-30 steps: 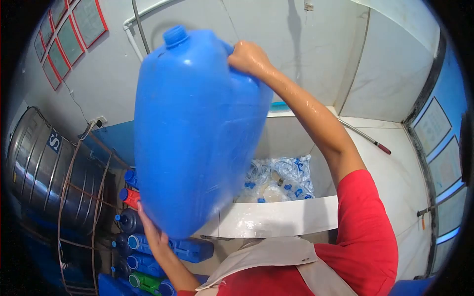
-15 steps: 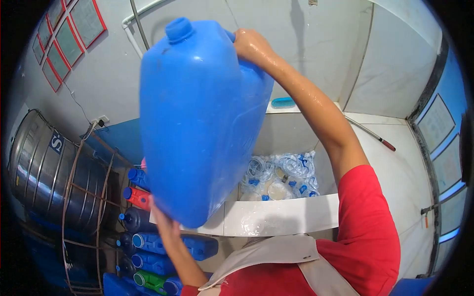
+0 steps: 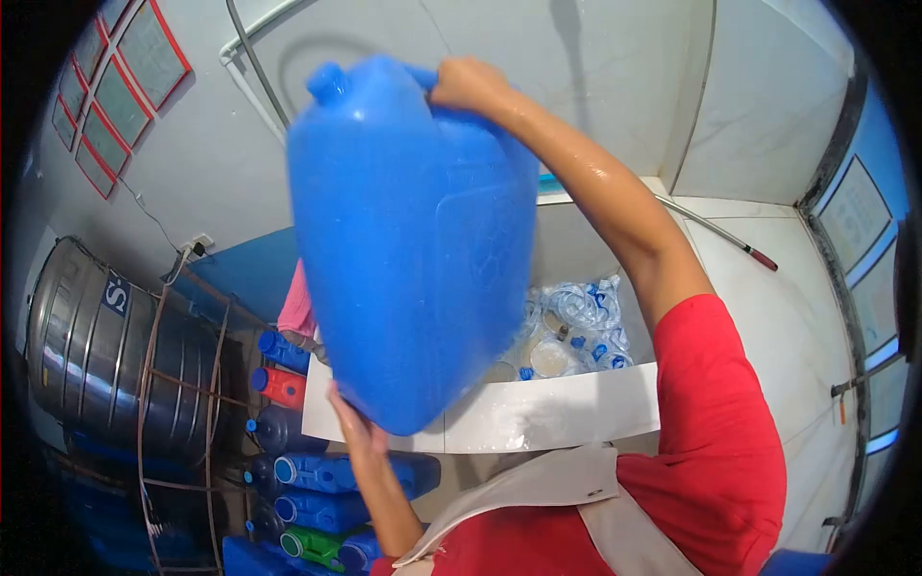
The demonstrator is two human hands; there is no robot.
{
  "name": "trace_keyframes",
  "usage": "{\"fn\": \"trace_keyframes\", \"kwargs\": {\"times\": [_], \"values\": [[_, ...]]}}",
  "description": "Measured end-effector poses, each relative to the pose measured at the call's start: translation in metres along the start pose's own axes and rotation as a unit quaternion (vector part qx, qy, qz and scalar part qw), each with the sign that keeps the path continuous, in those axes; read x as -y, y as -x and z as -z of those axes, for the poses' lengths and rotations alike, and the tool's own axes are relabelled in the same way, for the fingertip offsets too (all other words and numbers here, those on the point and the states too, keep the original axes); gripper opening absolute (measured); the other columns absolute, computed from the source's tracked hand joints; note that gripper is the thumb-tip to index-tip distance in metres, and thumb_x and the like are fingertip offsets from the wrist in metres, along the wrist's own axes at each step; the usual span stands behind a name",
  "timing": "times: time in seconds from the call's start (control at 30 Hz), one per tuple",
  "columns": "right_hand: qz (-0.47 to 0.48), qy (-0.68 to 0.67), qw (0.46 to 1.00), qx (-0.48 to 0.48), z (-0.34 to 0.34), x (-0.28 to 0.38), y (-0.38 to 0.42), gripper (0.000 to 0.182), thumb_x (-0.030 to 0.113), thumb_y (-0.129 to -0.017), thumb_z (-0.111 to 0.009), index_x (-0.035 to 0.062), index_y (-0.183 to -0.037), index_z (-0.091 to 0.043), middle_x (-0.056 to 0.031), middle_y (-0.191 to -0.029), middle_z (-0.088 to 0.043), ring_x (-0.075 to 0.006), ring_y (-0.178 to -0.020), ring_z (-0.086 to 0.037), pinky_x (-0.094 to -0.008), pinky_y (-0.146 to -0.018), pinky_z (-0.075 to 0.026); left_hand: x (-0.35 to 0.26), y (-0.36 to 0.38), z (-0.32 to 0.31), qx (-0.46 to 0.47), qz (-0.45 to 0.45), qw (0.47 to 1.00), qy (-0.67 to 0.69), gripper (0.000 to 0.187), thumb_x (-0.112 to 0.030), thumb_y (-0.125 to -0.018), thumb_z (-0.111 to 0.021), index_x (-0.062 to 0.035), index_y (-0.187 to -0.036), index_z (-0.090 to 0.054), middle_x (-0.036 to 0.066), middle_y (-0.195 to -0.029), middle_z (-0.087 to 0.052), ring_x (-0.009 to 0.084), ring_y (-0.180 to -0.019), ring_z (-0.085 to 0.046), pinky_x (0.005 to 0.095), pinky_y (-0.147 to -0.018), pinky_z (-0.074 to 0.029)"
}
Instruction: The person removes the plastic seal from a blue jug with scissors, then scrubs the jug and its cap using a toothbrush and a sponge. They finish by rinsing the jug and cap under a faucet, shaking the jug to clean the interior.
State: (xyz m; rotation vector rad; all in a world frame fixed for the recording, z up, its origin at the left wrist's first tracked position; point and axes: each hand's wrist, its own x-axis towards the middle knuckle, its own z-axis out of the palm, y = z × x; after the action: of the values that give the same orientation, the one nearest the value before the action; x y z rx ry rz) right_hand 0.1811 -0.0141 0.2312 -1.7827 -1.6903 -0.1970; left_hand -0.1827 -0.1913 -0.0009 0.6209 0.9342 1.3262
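A large blue jerrycan [image 3: 413,240], its capped spout at the upper left, is held up in front of me, slightly tilted. My right hand [image 3: 471,84] is wrapped round its handle at the top. Under its lower left edge, my left hand [image 3: 357,422] supports the bottom with the fingers partly hidden behind it. Below and behind the can, a tiled basin [image 3: 538,418] holds clear plastic containers [image 3: 576,331] with blue caps. My right forearm looks wet.
Several jugs and jerrycans [image 3: 317,470] stand on the floor at the lower left, beside a metal rack [image 3: 144,422] and a steel tank [image 3: 106,336]. A pink cloth [image 3: 298,302] hangs at the basin's left. A red-handled pole [image 3: 720,230] lies on the right-hand ledge.
The jerrycan has turned so more of its broad embossed side faces me, and its top has dropped slightly. My left hand has shifted right with its base. The pink cloth shows more.
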Motion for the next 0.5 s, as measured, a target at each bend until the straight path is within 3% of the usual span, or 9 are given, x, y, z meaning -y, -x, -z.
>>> {"fn": "trace_keyframes", "kwargs": {"times": [0.07, 0.13, 0.17, 0.2, 0.27, 0.33, 0.4, 0.47, 0.5], "values": [[-0.008, 0.022, 0.999, 0.045, -0.014, -0.024, 0.009, 0.043, 0.041, -0.068, -0.065, 0.0003, -0.083, -0.068, -0.022, -0.084, -0.065, -0.0356, -0.079, -0.064, -0.0431, -0.07, -0.05, 0.0, 0.003, -0.008, -0.003, 0.036, 0.999, 0.018, 0.067, -0.056, -0.088, -0.039, -0.0039, -0.131, -0.04, 0.013, -0.127, -0.048, 0.0268, -0.115, -0.048, 0.041, -0.097, -0.039], [-0.054, -0.017, 0.995, 0.087, -0.012, -0.053, 0.024, 0.042, 0.041, -0.069, -0.065, 0.0001, -0.081, -0.068, -0.0214, -0.084, -0.065, -0.0362, -0.078, -0.064, -0.0434, -0.069, -0.05, -0.035, 0.027, -0.017, 0.002, -0.009, 1.0, -0.003, 0.067, -0.056, -0.088, -0.04, -0.0016, -0.128, -0.042, 0.013, -0.123, -0.051, 0.026, -0.112, -0.049, 0.0402, -0.098, -0.038], [-0.096, -0.052, 0.988, 0.111, -0.017, -0.078, 0.031, 0.042, 0.043, -0.07, -0.066, 0.0022, -0.081, -0.069, -0.0194, -0.086, -0.066, -0.037, -0.081, -0.063, -0.0439, -0.072, -0.05, -0.059, 0.027, -0.028, 0.058, -0.049, 0.997, 0.007, 0.067, -0.055, -0.089, -0.04, 0.0004, -0.127, -0.043, 0.012, -0.123, -0.051, 0.0254, -0.112, -0.048, 0.0387, -0.097, -0.038], [-0.077, -0.096, 0.989, 0.082, -0.04, -0.125, 0.035, 0.041, 0.041, -0.075, -0.062, 0.0024, -0.088, -0.067, -0.0183, -0.094, -0.065, -0.0347, -0.087, -0.062, -0.0424, -0.075, -0.049, -0.078, 0.027, -0.039, -0.014, -0.058, 0.998, -0.031, 0.069, -0.06, -0.088, -0.036, -0.0021, -0.124, -0.047, 0.013, -0.12, -0.053, 0.0254, -0.111, -0.05, 0.0394, -0.095, -0.038], [-0.057, -0.184, 0.981, 0.036, -0.074, -0.206, 0.055, 0.04, 0.039, -0.081, -0.058, 0.0027, -0.096, -0.065, -0.0171, -0.103, -0.063, -0.0321, -0.093, -0.06, -0.0407, -0.079, -0.048, -0.106, 0.023, -0.073, 0.057, -0.205, 0.966, -0.145, 0.066, -0.055, -0.091, -0.03, 0.0, -0.124, -0.049, 0.015, -0.12, -0.054, 0.025, -0.115, -0.048, 0.0384, -0.097, -0.036], [-0.089, -0.255, 0.963, -0.008, -0.083, -0.232, 0.122, 0.04, 0.038, -0.082, -0.056, 0.0028, -0.098, -0.063, -0.0168, -0.104, -0.062, -0.0316, -0.095, -0.059, -0.0404, -0.08, -0.047, -0.115, 0.03, -0.128, 0.057, -0.286, 0.953, -0.084, 0.054, -0.04, -0.095, -0.034, 0.0016, -0.126, -0.046, 0.014, -0.123, -0.05, 0.02, -0.098, -0.057, 0.0301, -0.082, -0.046], [-0.14, -0.295, 0.944, -0.039, -0.103, -0.244, 0.194, 0.039, 0.038, -0.083, -0.055, 0.0029, -0.1, -0.062, -0.0165, -0.106, -0.061, -0.031, -0.096, -0.058, -0.0401, -0.082, -0.046, -0.119, 0.014, -0.155, 0.133, -0.356, 0.892, -0.245, 0.047, -0.031, -0.093, -0.039, 0.0038, -0.124, -0.048, 0.016, -0.123, -0.051, 0.0185, -0.092, -0.06, 0.0262, -0.076, -0.048], [-0.184, -0.314, 0.929, -0.064, -0.13, -0.247, 0.257, 0.039, 0.037, -0.084, -0.053, 0.0031, -0.102, -0.061, -0.0162, -0.108, -0.06, -0.0304, -0.098, -0.056, -0.0398, -0.083, -0.045, -0.102, 0.017, -0.207, 0.211, -0.438, 0.82, -0.302, 0.043, -0.024, -0.092, -0.043, -0.0005, -0.128, -0.045, 0.017, -0.118, -0.055, 0.0202, -0.092, -0.06, 0.029, -0.078, -0.047], [-0.201, -0.32, 0.923, -0.073, -0.144, -0.245, 0.282, 0.039, 0.036, -0.085, -0.052, 0.0031, -0.103, -0.06, -0.0161, -0.108, -0.059, -0.0301, -0.099, -0.056, -0.0396, -0.084, -0.045, -0.092, 0.023, -0.232, 0.237, -0.426, 0.802, -0.346, 0.042, -0.025, -0.093, -0.043, -0.0015, -0.128, -0.045, 0.018, -0.116, -0.056, 0.0213, -0.094, -0.059, 0.0302, -0.082, -0.045]]}}
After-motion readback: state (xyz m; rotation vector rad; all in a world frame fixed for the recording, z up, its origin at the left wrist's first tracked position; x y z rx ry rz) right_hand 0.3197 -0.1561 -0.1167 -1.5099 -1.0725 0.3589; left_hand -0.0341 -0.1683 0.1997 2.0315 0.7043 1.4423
